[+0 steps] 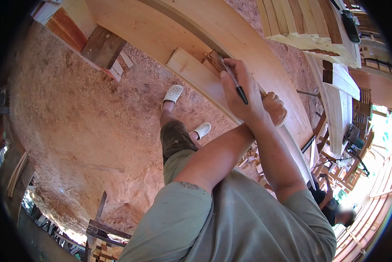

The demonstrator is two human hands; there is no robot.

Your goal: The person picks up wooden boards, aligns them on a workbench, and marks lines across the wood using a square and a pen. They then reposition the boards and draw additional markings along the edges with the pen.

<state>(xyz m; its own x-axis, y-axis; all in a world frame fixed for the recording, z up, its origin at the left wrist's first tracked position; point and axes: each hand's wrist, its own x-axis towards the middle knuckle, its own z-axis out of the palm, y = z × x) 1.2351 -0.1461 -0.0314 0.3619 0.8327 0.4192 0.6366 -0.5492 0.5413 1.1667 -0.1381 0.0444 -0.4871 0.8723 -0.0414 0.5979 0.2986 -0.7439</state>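
My right hand (243, 94) holds a pen (234, 81) with a dark end, its far end at a small rough brown piece of wood (212, 62). That piece sits beside a light flat board (196, 72) lying on a large wooden plank (156, 32). My left hand (275, 109) is closed in a fist just right of my right hand, over a long curved wooden board (265, 56). What its fingers grip, if anything, is hidden. My forearms cross, the right above the left.
Stacked timber (300, 22) stands at the upper right, with more pale boards (337, 105) below it. Wooden blocks (73, 26) lie upper left. Shavings cover the ground (82, 113) near my white clogs (174, 92). Another person (331, 205) is at the lower right.
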